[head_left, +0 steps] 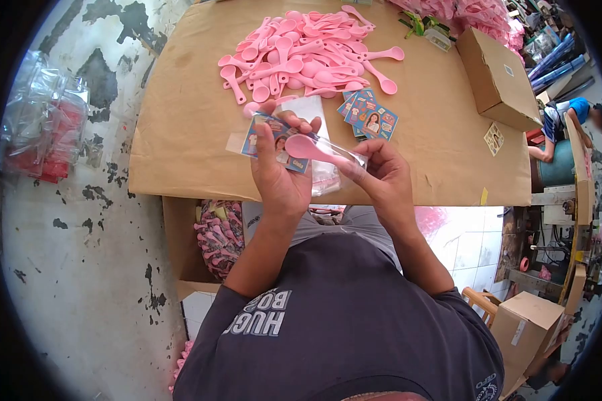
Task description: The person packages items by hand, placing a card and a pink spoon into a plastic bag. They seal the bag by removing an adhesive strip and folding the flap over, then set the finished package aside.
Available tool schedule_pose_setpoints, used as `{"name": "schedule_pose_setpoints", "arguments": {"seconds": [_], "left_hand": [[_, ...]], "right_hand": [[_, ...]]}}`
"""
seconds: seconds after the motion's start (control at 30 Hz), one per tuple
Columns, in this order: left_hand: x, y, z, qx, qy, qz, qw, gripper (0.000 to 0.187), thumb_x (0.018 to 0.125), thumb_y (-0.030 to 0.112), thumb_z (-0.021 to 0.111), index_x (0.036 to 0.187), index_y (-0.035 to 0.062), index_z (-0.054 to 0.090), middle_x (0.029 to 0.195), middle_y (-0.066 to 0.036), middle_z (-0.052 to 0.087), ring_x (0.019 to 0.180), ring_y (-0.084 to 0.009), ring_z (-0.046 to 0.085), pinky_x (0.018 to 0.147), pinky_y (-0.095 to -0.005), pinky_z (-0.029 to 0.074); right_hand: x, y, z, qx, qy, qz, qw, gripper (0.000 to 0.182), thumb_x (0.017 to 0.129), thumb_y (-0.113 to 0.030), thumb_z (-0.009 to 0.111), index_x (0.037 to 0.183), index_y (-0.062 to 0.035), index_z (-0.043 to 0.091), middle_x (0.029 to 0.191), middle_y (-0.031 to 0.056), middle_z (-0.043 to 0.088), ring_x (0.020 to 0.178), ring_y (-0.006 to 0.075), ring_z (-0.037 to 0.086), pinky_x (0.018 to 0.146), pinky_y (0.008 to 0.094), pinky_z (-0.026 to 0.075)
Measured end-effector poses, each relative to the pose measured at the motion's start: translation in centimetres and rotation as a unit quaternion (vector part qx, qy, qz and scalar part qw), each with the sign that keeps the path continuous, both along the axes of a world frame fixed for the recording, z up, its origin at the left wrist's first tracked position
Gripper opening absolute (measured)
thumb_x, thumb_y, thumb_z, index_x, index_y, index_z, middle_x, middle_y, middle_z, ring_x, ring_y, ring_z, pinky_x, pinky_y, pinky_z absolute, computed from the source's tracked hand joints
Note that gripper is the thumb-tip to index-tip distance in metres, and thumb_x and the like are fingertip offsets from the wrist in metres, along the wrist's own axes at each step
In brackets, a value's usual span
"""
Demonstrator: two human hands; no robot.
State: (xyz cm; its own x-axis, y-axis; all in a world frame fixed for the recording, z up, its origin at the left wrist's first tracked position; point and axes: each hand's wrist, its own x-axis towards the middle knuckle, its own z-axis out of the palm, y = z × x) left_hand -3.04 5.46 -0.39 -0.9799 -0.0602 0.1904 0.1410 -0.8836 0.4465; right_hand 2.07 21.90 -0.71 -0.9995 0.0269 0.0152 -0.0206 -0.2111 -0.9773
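Observation:
My left hand [281, 180] is closed on a blue printed card [297, 164] and a clear plastic bag [334, 148], thumb in front and fingers behind. My right hand [388, 180] pinches the handle of a pink spoon [304, 148] between thumb and fingers, close to the edge of the bag. The spoon's bowl points left and overlaps the card in this view. Beneath my hands lies a stack of clear bags [326, 182] on the brown-covered table [187, 134]. More printed cards [376, 120] lie fanned just beyond my right hand.
A big heap of pink spoons [301, 57] covers the table's far middle. At the right stands a cardboard box [498, 80], with a small card [494, 139] near it. Bagged spoons [221, 234] fill a box under the table. Another person [562, 123] sits at far right.

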Motion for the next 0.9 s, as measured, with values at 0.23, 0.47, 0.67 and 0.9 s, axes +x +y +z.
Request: {"name": "schedule_pose_setpoints", "arguments": {"seconds": [0.23,0.47,0.67,0.9], "left_hand": [[0.0,0.3,-0.4,0.004,-0.08,-0.086,0.993,0.045,0.109,0.034,0.054,0.142,0.0052,0.047,0.106,-0.007,0.062,0.099,-0.0188,0.065,0.11,-0.0481,0.051],[0.6,0.5,-0.6,0.021,-0.119,-0.173,0.977,0.043,0.109,0.031,0.054,0.142,0.0051,0.047,0.104,-0.008,0.062,0.1,-0.0194,0.066,0.104,-0.0465,0.056],[0.0,-1.0,-0.2,-0.018,-0.13,-0.196,0.972,0.041,0.108,0.022,0.054,0.144,0.0036,0.046,0.123,-0.014,0.065,0.117,-0.0248,0.066,0.104,-0.0481,0.057],[-1.5,-2.7,0.4,0.061,-0.155,-0.3,0.939,0.045,0.109,0.025,0.051,0.146,0.0005,0.043,0.146,-0.023,0.054,0.135,-0.0326,0.056,0.113,-0.0508,0.048]], "right_hand": [[0.5,0.5,1.9,-0.033,-0.029,0.046,0.998,0.025,0.091,-0.003,0.078,0.11,0.0,0.062,0.097,0.0045,0.069,0.096,0.0118,0.069,0.085,0.0269,0.057],[0.0,-0.8,-0.3,0.081,0.048,-0.015,0.995,0.029,0.089,-0.003,0.079,0.111,-0.0015,0.061,0.11,0.0051,0.067,0.099,0.009,0.062,0.087,0.0275,0.053],[-0.3,-1.1,1.4,0.297,0.295,-0.102,0.902,0.038,0.08,-0.008,0.084,0.116,-0.0088,0.07,0.125,0.0154,0.064,0.115,0.0262,0.059,0.093,0.0374,0.05],[-1.5,3.3,2.8,0.354,0.291,-0.09,0.884,0.033,0.088,-0.009,0.073,0.121,-0.0173,0.078,0.156,0.0184,0.048,0.144,0.0355,0.043,0.111,0.047,0.04]]}}
